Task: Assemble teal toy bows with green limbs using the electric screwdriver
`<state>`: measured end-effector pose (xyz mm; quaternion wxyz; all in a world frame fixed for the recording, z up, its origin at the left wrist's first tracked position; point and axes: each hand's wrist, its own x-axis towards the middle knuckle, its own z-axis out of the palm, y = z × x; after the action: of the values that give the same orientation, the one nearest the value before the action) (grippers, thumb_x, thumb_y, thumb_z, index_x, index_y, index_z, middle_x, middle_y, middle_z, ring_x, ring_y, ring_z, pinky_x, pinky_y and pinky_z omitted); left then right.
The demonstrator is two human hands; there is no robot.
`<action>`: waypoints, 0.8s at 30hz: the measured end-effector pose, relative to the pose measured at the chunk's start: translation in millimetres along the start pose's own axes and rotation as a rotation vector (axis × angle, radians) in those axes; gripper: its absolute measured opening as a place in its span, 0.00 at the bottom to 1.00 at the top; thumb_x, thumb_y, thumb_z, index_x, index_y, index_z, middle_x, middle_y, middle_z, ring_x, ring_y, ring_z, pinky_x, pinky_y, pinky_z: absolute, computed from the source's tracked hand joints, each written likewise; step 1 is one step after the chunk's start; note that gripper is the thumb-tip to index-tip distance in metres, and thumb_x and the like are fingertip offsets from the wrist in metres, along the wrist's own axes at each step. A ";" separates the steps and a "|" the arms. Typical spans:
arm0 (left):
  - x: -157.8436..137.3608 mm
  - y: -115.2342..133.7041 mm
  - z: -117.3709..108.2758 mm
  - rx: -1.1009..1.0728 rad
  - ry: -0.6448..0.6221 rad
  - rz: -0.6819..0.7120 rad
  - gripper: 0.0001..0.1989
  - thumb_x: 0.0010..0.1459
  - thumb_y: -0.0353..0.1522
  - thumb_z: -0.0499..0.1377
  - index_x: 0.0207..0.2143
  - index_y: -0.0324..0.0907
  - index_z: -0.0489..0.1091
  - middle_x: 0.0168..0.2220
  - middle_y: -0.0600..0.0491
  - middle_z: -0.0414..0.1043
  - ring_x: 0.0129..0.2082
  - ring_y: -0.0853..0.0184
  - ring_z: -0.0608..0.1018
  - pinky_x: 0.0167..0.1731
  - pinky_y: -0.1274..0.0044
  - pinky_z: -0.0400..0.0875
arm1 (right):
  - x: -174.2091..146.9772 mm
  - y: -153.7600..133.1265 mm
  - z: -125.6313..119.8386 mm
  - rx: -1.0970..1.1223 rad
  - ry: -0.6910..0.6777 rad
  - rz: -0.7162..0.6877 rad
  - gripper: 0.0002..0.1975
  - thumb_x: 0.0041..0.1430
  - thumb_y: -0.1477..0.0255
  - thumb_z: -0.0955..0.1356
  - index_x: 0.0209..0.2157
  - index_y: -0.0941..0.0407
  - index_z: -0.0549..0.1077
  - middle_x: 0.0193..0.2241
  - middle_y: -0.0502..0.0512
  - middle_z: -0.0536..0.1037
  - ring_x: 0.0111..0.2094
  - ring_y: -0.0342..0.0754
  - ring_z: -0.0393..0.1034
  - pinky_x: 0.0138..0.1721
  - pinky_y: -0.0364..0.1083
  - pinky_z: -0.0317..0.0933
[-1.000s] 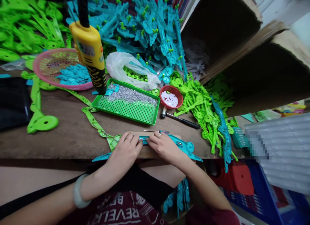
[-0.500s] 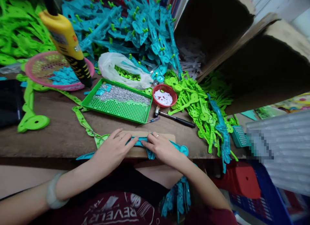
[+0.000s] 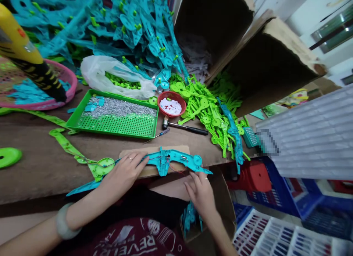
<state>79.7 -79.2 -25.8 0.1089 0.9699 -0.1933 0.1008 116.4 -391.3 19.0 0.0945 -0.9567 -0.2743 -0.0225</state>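
A blue plastic toy bow half (image 3: pixel 176 157) lies with its hollow, ribbed side up, thin red wires and a small metal piece showing inside. Across its left part rests my left hand (image 3: pixel 125 171), fingers curled over the edge and holding it. My right hand (image 3: pixel 201 193) is just below the bow's right tip, fingers apart and holding nothing that I can see. Under the bow lies a cardboard piece (image 3: pixel 182 150). A green plastic limb (image 3: pixel 70 147) with a round end meets the bow near my left hand.
Behind stand a green tray (image 3: pixel 121 129) of small metal parts, a red basket (image 3: pixel 183 105) and a hammer (image 3: pixel 190 129). A screwdriver (image 3: pixel 158 135) lies nearby. A yellow power screwdriver (image 3: pixel 22 43) hangs at left. Green parts (image 3: pixel 204 105) are heaped at right, blue ones (image 3: pixel 110 32) behind.
My right hand has let go of the bow's middle and moved right and down to its tip. The bow's inside is now uncovered. The view has swung right.
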 end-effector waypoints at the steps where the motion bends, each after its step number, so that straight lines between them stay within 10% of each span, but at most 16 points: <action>1: -1.7 -1.3 0.0 -0.004 -0.009 0.005 0.23 0.61 0.19 0.48 0.56 0.33 0.69 0.56 0.36 0.70 0.52 0.49 0.73 0.52 0.58 0.67 | -13.1 -10.8 20.2 -0.024 0.074 0.047 0.18 0.65 0.67 0.66 0.52 0.61 0.73 0.46 0.70 0.77 0.48 0.61 0.72 0.48 0.59 0.68; 6: -9.0 -12.6 -3.3 0.005 -0.021 0.022 0.22 0.61 0.20 0.48 0.55 0.33 0.70 0.58 0.34 0.68 0.52 0.48 0.73 0.51 0.58 0.68 | -32.2 -36.0 57.5 0.272 0.085 0.161 0.16 0.69 0.70 0.59 0.47 0.58 0.77 0.36 0.62 0.82 0.38 0.54 0.78 0.43 0.55 0.73; 12: -15.6 -27.0 -8.9 -0.001 -0.022 -0.007 0.22 0.60 0.20 0.49 0.55 0.34 0.71 0.56 0.36 0.70 0.50 0.50 0.74 0.48 0.62 0.69 | -4.2 21.0 -51.8 0.529 -0.063 0.323 0.17 0.67 0.64 0.63 0.41 0.56 0.81 0.37 0.58 0.83 0.40 0.55 0.78 0.43 0.51 0.71; 17: -18.8 -28.5 14.0 0.009 0.027 -0.002 0.23 0.60 0.19 0.50 0.55 0.37 0.71 0.56 0.39 0.71 0.49 0.54 0.75 0.50 0.63 0.70 | 109.7 85.5 -121.5 0.437 -0.443 0.129 0.15 0.58 0.61 0.70 0.37 0.59 0.81 0.32 0.56 0.82 0.34 0.49 0.75 0.38 0.45 0.67; 24: -20.6 -52.7 65.4 0.129 0.259 0.181 0.29 0.54 0.20 0.53 0.55 0.48 0.72 0.53 0.48 0.77 0.48 0.60 0.79 0.44 0.73 0.76 | 283.0 113.1 -189.1 0.345 -0.372 -0.010 0.25 0.55 0.67 0.73 0.54 0.59 0.74 0.45 0.57 0.81 0.40 0.46 0.77 0.41 0.42 0.69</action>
<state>92.0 -40.8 -102.3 0.0608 0.9323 -0.2572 0.2468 418.0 -374.6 212.3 0.2040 -0.9128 -0.2914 0.2007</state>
